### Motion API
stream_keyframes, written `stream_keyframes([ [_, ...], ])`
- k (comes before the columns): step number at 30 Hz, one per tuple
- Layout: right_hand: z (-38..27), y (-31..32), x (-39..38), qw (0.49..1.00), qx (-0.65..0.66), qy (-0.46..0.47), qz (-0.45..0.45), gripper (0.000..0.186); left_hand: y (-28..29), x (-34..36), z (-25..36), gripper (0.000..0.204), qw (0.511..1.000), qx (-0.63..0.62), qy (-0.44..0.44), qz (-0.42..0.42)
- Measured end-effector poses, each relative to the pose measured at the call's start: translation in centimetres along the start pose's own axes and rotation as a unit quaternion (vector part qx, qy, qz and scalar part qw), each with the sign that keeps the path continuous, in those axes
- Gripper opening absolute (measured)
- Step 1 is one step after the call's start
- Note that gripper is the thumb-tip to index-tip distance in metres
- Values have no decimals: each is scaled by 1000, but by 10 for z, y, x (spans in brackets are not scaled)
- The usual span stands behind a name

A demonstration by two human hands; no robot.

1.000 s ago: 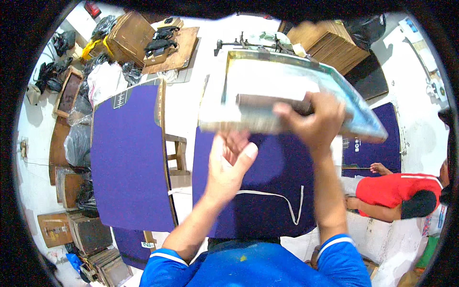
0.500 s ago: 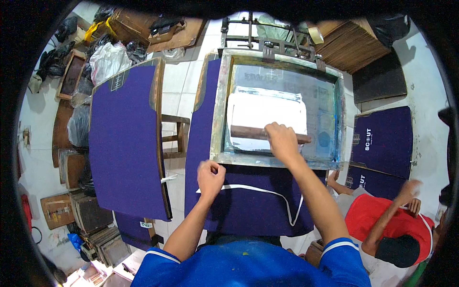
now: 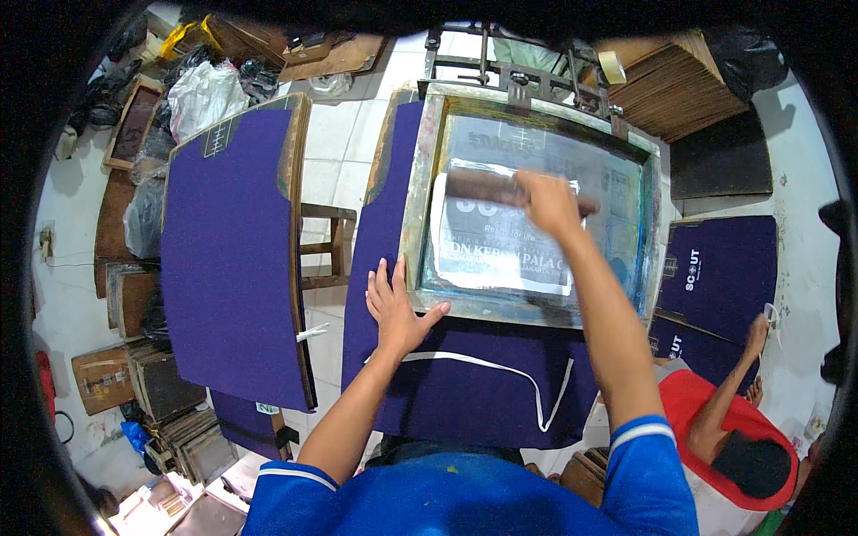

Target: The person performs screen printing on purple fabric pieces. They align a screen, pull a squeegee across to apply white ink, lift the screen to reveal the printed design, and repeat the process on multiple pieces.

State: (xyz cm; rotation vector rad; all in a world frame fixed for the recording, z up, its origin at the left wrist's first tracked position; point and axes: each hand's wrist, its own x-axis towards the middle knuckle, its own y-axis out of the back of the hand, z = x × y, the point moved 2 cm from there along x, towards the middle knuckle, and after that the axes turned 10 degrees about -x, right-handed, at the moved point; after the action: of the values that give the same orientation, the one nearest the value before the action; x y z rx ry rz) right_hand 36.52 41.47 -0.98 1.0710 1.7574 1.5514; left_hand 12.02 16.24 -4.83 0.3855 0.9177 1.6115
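- At left: purple left panel (image 3: 228, 268), no white print on its visible face; looks undone.
- Left hand (image 3: 396, 311): fingers spread, thumb out, holding nothing, at the frame's near left corner; can't tell if it's pressing.
- Centre: purple middle panel (image 3: 465, 402), partly under the frame, white cord (image 3: 456, 356) across its near part.
- Above it: screen frame (image 3: 509, 311), white ink (image 3: 527, 281) inside, thinned mid-patch so lettering shows, heavier at left and near edges. Pass looks well along; result underneath hidden.
- Brown squeegee (image 3: 483, 186): across the ink's far end, right hand (image 3: 548, 204) closed round it.
- Right: purple right panels (image 3: 733, 290), white-printed, look done. Co-worker in red (image 3: 679, 402) beside them.
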Motion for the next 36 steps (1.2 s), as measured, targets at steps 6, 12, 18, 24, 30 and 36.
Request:
stream_keyframes([
  [6, 8, 4, 28, 997, -47, -35, -41, 25, 0, 1, 1, 124, 1000, -4, 3, -2],
  [12, -53, 2, -62, 996, -17, -84, -13, 28, 0, 2, 0, 126, 1000, 10, -5, 7],
  [18, 5, -1, 21, 994, -79, -12, 74, 20, -1, 2, -1, 124, 1000, 20, -14, 14],
  [24, -67, 12, -88, 997, -55, -49, 31, 28, -1, 2, -1, 125, 1000, 13, -20, 0],
  [30, -40, 18, -47, 995, 0, -58, -83, 17, 0, 2, 0, 121, 998, -1, -55, 17],
  [36, -2, -8, 4, 996, -62, -25, 66, 23, -3, -1, -5, 101, 995, 6, -92, 27],
])
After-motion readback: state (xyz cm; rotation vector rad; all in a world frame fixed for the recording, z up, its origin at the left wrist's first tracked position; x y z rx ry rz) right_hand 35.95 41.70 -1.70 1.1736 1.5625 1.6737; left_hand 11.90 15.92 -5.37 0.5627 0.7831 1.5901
